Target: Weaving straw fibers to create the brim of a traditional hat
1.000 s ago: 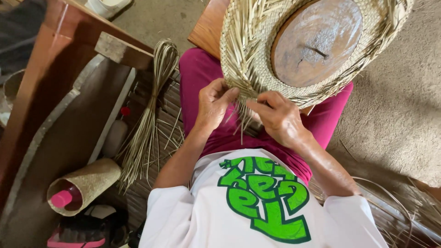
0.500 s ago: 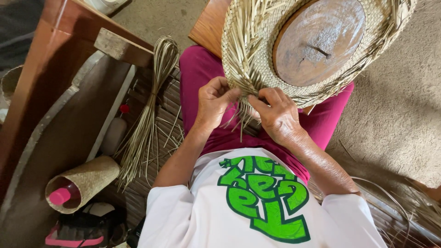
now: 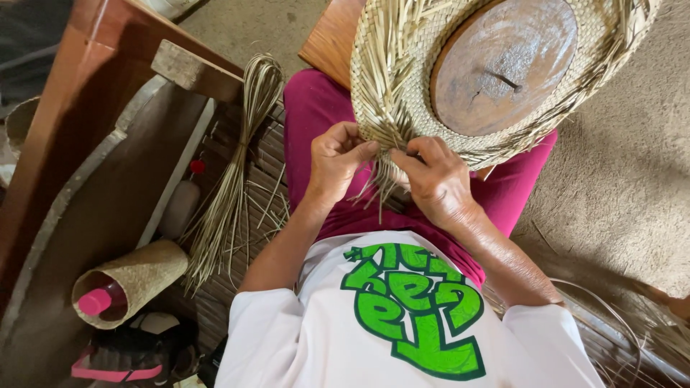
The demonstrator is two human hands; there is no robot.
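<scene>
The half-woven straw hat [image 3: 402, 79] rests upside-down on the person's lap, over the magenta trousers [image 3: 316, 108], w/ a round wooden block [image 3: 503, 65] sitting inside its crown. At the near edge of the hat brim many loose straw ends [image 3: 381, 179] hang down. The left hand [image 3: 338, 162] is just below the brim edge, fingers closed and pinching some strands. The right hand [image 3: 435, 183] is beside it, touching the same edge, thumb and fingers also pinched on the loose strands; both hands nearly meet.

Left of the hat, a bundle of dry straw fibres [image 3: 237, 165] lies on the slatted floor. Further left from the hat is a wooden frame [image 3: 93, 93]. Below-left of the hat, near the picture corner, a woven straw tube [image 3: 136, 276] holds a bottle w/ pink cap [image 3: 95, 302]. Behind the hat stands a wooden stool [image 3: 330, 39].
</scene>
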